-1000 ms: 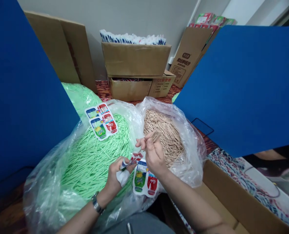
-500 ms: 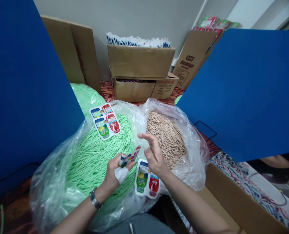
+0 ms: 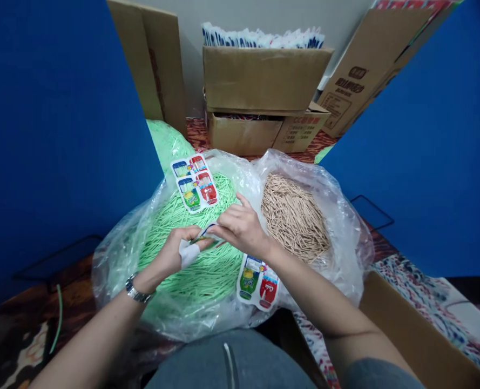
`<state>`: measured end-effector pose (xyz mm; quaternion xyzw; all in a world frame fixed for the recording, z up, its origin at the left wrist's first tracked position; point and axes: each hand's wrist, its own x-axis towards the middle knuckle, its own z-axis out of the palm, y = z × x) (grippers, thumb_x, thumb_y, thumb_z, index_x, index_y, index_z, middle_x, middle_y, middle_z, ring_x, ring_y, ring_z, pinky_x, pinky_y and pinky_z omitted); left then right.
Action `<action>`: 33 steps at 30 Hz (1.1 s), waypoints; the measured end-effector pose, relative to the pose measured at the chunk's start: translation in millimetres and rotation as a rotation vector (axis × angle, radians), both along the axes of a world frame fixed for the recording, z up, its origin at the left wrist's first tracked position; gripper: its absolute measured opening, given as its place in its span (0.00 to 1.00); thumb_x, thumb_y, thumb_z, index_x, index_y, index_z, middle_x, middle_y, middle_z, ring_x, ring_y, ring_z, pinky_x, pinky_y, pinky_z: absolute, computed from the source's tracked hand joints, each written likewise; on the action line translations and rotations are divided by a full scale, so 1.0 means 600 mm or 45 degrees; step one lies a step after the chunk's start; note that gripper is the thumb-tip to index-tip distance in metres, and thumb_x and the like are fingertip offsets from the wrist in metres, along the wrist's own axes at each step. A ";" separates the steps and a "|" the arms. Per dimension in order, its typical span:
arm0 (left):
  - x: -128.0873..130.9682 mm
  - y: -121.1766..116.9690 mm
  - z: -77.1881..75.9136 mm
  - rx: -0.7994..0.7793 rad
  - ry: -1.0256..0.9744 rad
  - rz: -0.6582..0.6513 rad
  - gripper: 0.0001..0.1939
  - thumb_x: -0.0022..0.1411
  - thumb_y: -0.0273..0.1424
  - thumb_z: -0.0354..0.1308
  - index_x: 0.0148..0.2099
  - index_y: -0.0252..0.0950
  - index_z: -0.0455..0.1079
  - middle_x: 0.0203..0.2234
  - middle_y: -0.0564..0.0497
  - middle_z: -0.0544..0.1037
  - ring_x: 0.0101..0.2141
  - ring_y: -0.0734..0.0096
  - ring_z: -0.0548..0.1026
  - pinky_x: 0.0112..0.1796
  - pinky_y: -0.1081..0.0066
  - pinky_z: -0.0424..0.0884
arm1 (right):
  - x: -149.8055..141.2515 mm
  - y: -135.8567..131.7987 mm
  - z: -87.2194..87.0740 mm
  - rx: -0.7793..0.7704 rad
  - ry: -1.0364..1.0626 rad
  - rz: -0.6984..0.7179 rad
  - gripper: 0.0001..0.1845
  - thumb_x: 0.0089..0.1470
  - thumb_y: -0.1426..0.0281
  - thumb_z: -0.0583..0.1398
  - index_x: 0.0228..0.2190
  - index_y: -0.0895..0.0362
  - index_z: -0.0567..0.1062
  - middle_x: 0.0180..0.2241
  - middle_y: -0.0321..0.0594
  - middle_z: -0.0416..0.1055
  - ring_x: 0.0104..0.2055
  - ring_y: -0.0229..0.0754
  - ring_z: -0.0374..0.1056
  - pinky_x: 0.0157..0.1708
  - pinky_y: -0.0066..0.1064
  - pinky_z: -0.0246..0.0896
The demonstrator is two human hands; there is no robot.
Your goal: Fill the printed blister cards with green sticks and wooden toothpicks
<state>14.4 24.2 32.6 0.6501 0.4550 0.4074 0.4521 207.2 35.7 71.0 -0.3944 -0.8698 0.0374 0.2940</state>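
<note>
My left hand [image 3: 170, 248] is closed on a small printed card [image 3: 208, 232] over the bag of green sticks [image 3: 207, 275]. White tape or cloth wraps the base of its thumb, and a metal watch is on the wrist. Thumb and bent fingers of my right hand [image 3: 242, 226] pinch the same card from the other side, hiding most of it. A card with green and red jar pictures [image 3: 195, 186] lies on the green sticks. Another jar-picture card [image 3: 248, 289] rests at the near side, partly under my right forearm. Thin brown sticks [image 3: 294, 219] fill the clear bag to the right.
Blue panels [image 3: 61, 135] [image 3: 421, 162] stand at both sides. Stacked cardboard boxes [image 3: 264, 78] sit behind the bags, the top one full of white-and-blue packets [image 3: 259, 38]. A tall carton [image 3: 357, 75] leans at the back right. An open cardboard box [image 3: 410, 324] is at the near right.
My right hand, raised and apart from the card before, has come left and down to pinch it. The camera view has shifted, tilting downward.
</note>
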 end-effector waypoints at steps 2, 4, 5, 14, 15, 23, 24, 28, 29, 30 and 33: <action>-0.008 0.004 -0.010 0.132 0.119 0.027 0.12 0.49 0.34 0.66 0.21 0.34 0.69 0.18 0.55 0.68 0.22 0.75 0.64 0.26 0.75 0.60 | -0.008 -0.001 -0.004 0.013 -0.014 0.034 0.16 0.62 0.61 0.52 0.27 0.55 0.72 0.26 0.34 0.70 0.34 0.39 0.65 0.59 0.48 0.39; -0.014 0.008 -0.023 0.179 0.156 0.089 0.13 0.49 0.34 0.66 0.22 0.34 0.67 0.18 0.56 0.67 0.21 0.77 0.62 0.24 0.76 0.58 | -0.009 -0.004 -0.007 0.026 0.063 0.054 0.11 0.62 0.65 0.51 0.37 0.54 0.73 0.35 0.38 0.73 0.42 0.41 0.66 0.59 0.48 0.40; -0.017 0.009 -0.028 0.169 0.128 0.146 0.13 0.48 0.34 0.66 0.22 0.34 0.65 0.19 0.56 0.67 0.21 0.77 0.62 0.23 0.76 0.58 | -0.006 -0.006 -0.009 0.035 0.138 0.033 0.11 0.62 0.65 0.52 0.42 0.54 0.71 0.41 0.40 0.72 0.46 0.42 0.65 0.59 0.47 0.42; -0.038 0.008 -0.025 0.094 -0.024 0.276 0.14 0.50 0.34 0.66 0.23 0.34 0.64 0.17 0.57 0.64 0.19 0.80 0.59 0.20 0.77 0.54 | -0.001 -0.057 -0.113 -0.446 -0.580 0.333 0.13 0.58 0.60 0.56 0.37 0.56 0.73 0.33 0.41 0.71 0.35 0.41 0.68 0.34 0.32 0.60; -0.037 0.007 -0.025 0.084 -0.035 0.270 0.14 0.50 0.34 0.66 0.24 0.34 0.64 0.17 0.57 0.64 0.20 0.80 0.60 0.20 0.77 0.55 | -0.008 -0.065 -0.125 -0.469 -0.690 0.340 0.14 0.57 0.59 0.57 0.37 0.56 0.73 0.34 0.42 0.71 0.36 0.43 0.68 0.34 0.32 0.60; -0.031 0.005 -0.032 0.028 -0.084 0.258 0.15 0.49 0.34 0.66 0.23 0.34 0.64 0.16 0.58 0.64 0.18 0.81 0.59 0.19 0.77 0.55 | -0.044 -0.093 -0.134 -0.396 -0.858 0.294 0.21 0.53 0.54 0.59 0.38 0.59 0.70 0.37 0.46 0.70 0.40 0.48 0.67 0.37 0.39 0.61; -0.031 0.005 -0.032 0.026 -0.090 0.263 0.15 0.49 0.34 0.66 0.23 0.34 0.63 0.16 0.58 0.64 0.18 0.81 0.59 0.19 0.77 0.55 | -0.051 -0.093 -0.133 -0.367 -0.830 0.302 0.20 0.54 0.54 0.59 0.39 0.58 0.69 0.37 0.45 0.70 0.40 0.48 0.67 0.37 0.38 0.61; -0.031 0.006 -0.028 0.028 -0.109 0.293 0.15 0.48 0.34 0.67 0.22 0.34 0.63 0.17 0.58 0.64 0.18 0.81 0.59 0.19 0.77 0.55 | -0.096 -0.092 -0.138 -0.283 -0.793 0.387 0.12 0.58 0.62 0.56 0.37 0.58 0.70 0.35 0.44 0.71 0.38 0.48 0.68 0.35 0.38 0.62; -0.032 0.005 -0.029 0.033 -0.106 0.300 0.16 0.48 0.34 0.67 0.22 0.34 0.63 0.17 0.58 0.64 0.18 0.81 0.59 0.19 0.77 0.54 | -0.110 -0.093 -0.141 -0.279 -0.799 0.405 0.09 0.59 0.65 0.55 0.36 0.59 0.71 0.34 0.45 0.71 0.38 0.47 0.68 0.34 0.38 0.62; -0.033 0.005 -0.029 0.036 -0.100 0.302 0.15 0.48 0.34 0.67 0.22 0.34 0.63 0.16 0.59 0.63 0.18 0.81 0.58 0.19 0.77 0.54 | -0.124 -0.094 -0.143 -0.278 -0.806 0.418 0.08 0.59 0.69 0.54 0.35 0.59 0.71 0.34 0.46 0.72 0.38 0.47 0.68 0.34 0.38 0.62; -0.038 0.002 -0.032 0.041 -0.081 0.305 0.15 0.49 0.34 0.67 0.23 0.34 0.63 0.16 0.59 0.62 0.17 0.81 0.58 0.19 0.76 0.53 | -0.154 -0.096 -0.139 -0.280 -0.819 0.449 0.10 0.58 0.75 0.52 0.32 0.61 0.73 0.34 0.49 0.73 0.37 0.48 0.68 0.34 0.39 0.62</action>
